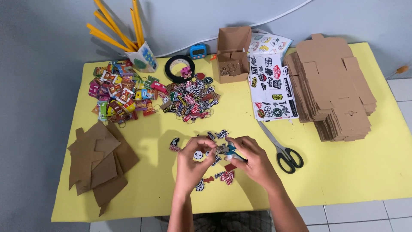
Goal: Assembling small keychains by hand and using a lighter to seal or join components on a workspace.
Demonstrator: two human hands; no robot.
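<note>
Centrally, left hand [192, 161] pinches panda charm [198, 155] | right hand [253, 159] grips keyring [222, 149] | charm pile [193, 99] unsorted upper-middle.

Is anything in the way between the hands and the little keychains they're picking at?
Nothing visible. The left hand and right hand already touch the small keychains on the yellow mat. The scissors lie off to the right, apart.

Scissors [281, 148] right of keychains [216, 157]
</note>
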